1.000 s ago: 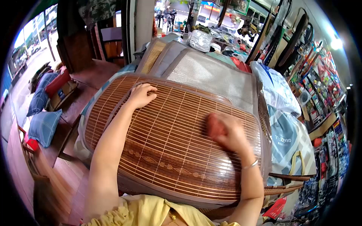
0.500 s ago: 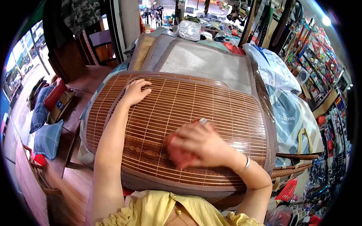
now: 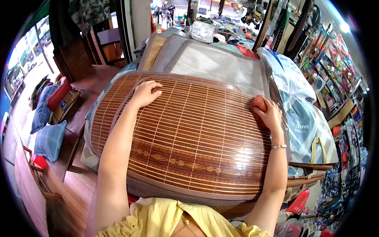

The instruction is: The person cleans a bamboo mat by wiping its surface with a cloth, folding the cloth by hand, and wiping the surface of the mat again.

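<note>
A brown slatted bamboo mat (image 3: 189,130) with a grey cloth border lies in front of me, a patterned band running along its near side. My left hand (image 3: 147,94) rests on the mat's far left part, fingers spread and holding nothing. At the mat's far right edge, my right hand (image 3: 271,114) is closed round a bunched reddish cloth (image 3: 259,103), pressed to the slats. Part of the cloth is hidden under the fingers.
Woven mats (image 3: 221,65) with grey borders lie beyond. Plastic-wrapped bedding bags (image 3: 302,126) stand on the right, near crowded shelves (image 3: 335,87). Blue checked cushions (image 3: 50,140) sit to the left on a wooden bench.
My right hand has moved away from me and to the right with the reddish cloth, from the mat's near middle to its far right edge. My left hand stays nearly in place.
</note>
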The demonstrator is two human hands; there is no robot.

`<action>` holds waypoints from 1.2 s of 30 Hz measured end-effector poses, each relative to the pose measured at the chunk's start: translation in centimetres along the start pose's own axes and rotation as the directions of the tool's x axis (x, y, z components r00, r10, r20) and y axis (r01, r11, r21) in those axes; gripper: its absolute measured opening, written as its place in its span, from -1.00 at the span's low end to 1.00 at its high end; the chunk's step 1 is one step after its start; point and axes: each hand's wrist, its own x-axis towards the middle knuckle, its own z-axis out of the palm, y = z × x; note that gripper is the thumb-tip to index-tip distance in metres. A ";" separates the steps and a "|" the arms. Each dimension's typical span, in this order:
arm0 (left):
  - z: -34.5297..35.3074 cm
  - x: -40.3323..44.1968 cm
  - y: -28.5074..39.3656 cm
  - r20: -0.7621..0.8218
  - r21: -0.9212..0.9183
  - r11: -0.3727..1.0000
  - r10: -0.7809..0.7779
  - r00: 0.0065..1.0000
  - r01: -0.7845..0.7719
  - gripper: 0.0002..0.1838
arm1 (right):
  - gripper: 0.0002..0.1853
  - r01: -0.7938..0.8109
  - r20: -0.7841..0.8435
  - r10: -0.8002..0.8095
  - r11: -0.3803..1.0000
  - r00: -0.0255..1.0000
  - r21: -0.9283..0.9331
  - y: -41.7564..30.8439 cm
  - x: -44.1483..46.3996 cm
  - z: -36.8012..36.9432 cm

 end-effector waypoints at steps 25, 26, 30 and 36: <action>-0.1 -0.1 0.0 0.003 -0.018 1.000 -0.005 1.000 0.005 -0.58 | -0.27 -0.072 0.103 0.076 0.996 0.992 -0.046 1.8 0.0 -0.2; -0.1 0.0 -0.2 0.007 -0.002 1.000 -0.002 1.000 0.002 -0.58 | -0.26 -0.106 0.092 0.109 0.993 0.990 -0.046 3.2 -0.1 0.0; 0.0 0.1 -0.2 0.009 0.026 1.000 -0.009 1.000 0.009 -0.57 | -0.25 -0.032 0.093 0.047 0.987 0.995 -0.157 1.2 -0.9 -0.3; -0.3 -0.3 0.3 0.019 0.048 0.999 -0.005 1.000 0.004 -0.56 | -0.22 0.643 0.168 -0.713 0.691 0.680 0.330 -12.0 -6.8 -2.8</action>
